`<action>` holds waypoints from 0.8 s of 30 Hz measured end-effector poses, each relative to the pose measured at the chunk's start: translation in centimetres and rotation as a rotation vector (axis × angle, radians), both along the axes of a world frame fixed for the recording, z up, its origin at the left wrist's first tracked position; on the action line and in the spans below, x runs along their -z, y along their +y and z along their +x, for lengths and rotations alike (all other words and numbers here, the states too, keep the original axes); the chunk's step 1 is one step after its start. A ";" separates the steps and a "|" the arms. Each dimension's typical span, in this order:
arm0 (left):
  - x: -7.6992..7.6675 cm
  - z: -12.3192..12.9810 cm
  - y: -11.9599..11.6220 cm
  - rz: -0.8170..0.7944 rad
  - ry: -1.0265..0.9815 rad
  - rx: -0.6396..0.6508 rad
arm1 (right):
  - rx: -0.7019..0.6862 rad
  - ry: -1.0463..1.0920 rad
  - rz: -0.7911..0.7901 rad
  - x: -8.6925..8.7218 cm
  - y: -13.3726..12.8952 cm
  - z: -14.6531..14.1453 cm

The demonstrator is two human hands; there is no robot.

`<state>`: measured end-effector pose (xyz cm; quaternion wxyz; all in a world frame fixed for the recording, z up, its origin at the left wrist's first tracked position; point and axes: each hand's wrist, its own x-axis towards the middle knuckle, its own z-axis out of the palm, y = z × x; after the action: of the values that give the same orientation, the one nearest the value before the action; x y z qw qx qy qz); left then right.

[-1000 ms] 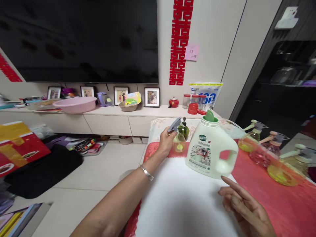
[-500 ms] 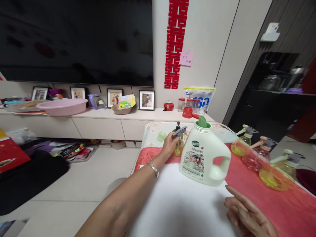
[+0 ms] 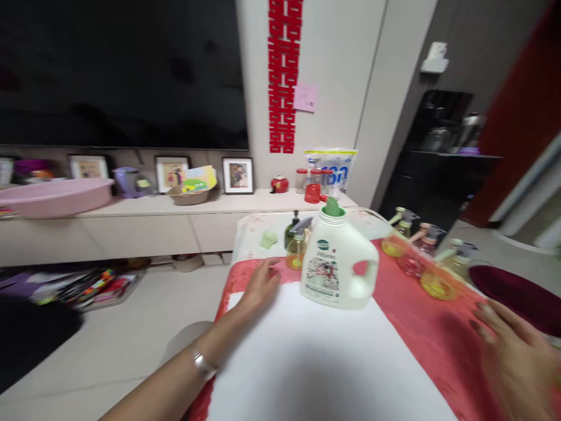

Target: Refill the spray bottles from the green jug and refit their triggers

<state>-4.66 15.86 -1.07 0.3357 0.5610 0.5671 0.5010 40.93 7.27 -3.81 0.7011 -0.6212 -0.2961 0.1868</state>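
Note:
My left hand (image 3: 262, 285) is open over the near left part of the table, holding nothing. Just beyond its fingertips stands a spray bottle (image 3: 295, 254) of yellow liquid with a grey trigger head. A large pale green jug (image 3: 326, 263) stands upright to the right of that bottle, a green piece in its mouth. On the right, my right hand (image 3: 512, 339) is open with nothing in it, blurred, above the red cloth. Three more pump bottles, a yellow one (image 3: 394, 244), a pink one (image 3: 414, 263) and another yellow one (image 3: 440, 283), stand beyond it.
A white sheet (image 3: 324, 356) covers the near middle of the red cloth (image 3: 407, 316). Behind the spray bottle are a dark green bottle (image 3: 289, 231) and a light green piece (image 3: 268, 238). Jars, a red ladle (image 3: 312, 193) and picture frames line the cabinet (image 3: 219, 225).
My left hand has let go of the spray bottle and drawn back toward me. My right hand has moved right, away from the jug. The view has turned right.

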 end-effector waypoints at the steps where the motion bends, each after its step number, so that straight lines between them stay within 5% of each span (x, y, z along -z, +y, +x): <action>1: 0.3 -0.4 -0.9 -0.003 0.010 0.027 | 0.073 -0.030 -0.019 -0.5 0.6 -0.1; 7: 3.1 -1.9 -3.7 0.012 0.134 0.093 | 0.198 -0.258 -0.146 -0.9 4.1 1.4; 18: 4.6 -1.9 -4.7 0.039 0.148 0.053 | -0.073 -0.394 -0.233 -0.4 8.4 5.0; 24: 5.3 -2.2 -4.5 0.011 0.138 0.064 | -0.087 -0.325 -0.195 0.2 9.5 4.4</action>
<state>-6.90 11.32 -6.35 0.3084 0.6138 0.5680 0.4533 45.30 16.75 -4.05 0.5718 -0.6948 -0.4125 0.1420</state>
